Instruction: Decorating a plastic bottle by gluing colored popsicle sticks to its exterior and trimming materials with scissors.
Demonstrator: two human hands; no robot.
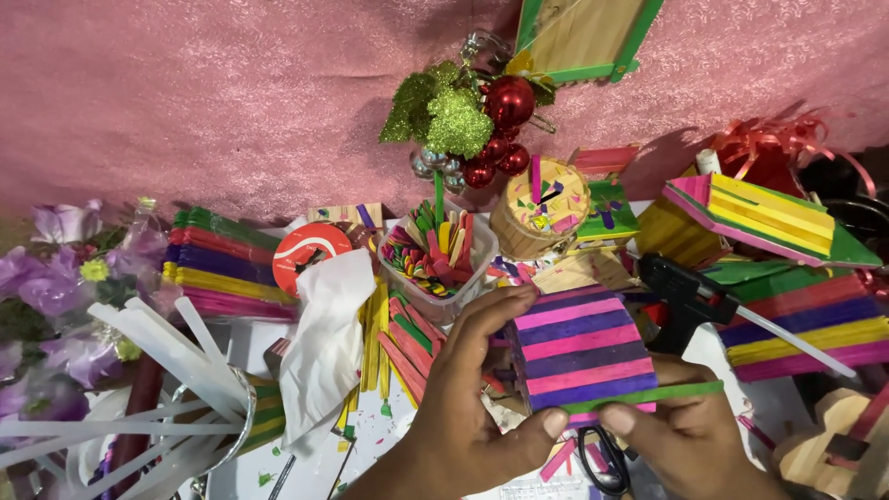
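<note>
**Both hands on a striped stick panel, green stick at its lower edge**

Left hand (463,407) spread over the left side of a panel of pink and purple craft sticks (579,356), fingers reaching across the top corner, thumb pressing near the bottom edge; it looks placed to brace the panel flat against the desk (306,463). Right hand (690,435) pinches a single green stick (648,395) that lies along the panel's lower edge, thumb on top, so both thumbs meet near the stick's left end. The stick touches the panel; whether it is stuck on cannot be told.

Panel sits at centre front of the desk, over scattered sticks and a pair of black-handled scissors (602,463).

Just beside it, to the right: a black glue gun (681,296), nozzle towards the panel, within reach. Behind: a clear tub of mixed coloured sticks (435,255), a round stick-built box (537,218), stacked striped panels (222,264), a crumpled white tissue (324,343). Pink cloth backdrop (185,93) with glitter ornament (463,116).
</note>
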